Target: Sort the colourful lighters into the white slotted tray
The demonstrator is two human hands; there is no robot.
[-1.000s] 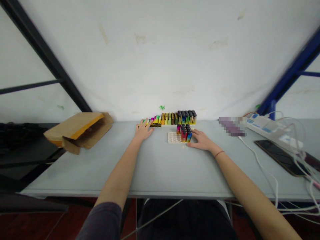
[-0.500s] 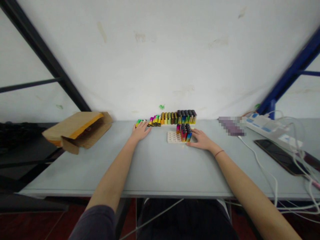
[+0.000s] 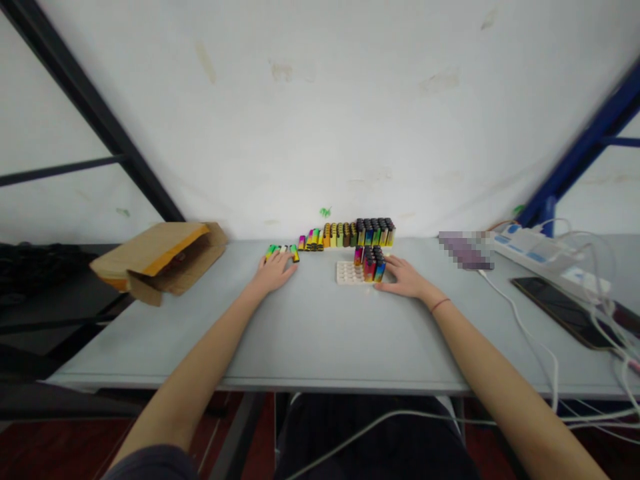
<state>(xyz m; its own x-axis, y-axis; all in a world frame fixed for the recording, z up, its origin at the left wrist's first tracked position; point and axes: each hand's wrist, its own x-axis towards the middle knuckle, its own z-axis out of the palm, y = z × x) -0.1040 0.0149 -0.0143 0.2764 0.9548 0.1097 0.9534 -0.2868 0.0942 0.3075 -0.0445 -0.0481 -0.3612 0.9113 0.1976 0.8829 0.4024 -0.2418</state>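
Observation:
My left hand lies low on the table, fingers spread over several small green, yellow and white lighters lying flat. One green-and-yellow lighter shows just right of its fingertips. On the right, a white tray with round holes holds several upright lighters with black tops, red and blue, at its right part; its left holes show bare. My right hand rests at the tray's right end, thumb and fingers apart beside the lighters. Whether it touches them I cannot tell.
Behind the tray stand a block of black-topped lighters and a row of yellow and brown ones. Leaning lighters adjoin them. An open cardboard box lies left. A power strip, cables and a dark phone lie right.
My left hand has shifted a little left and back, uncovering a green-and-yellow lighter by its fingertips. My right hand stays beside the tray. The view has shifted slightly.

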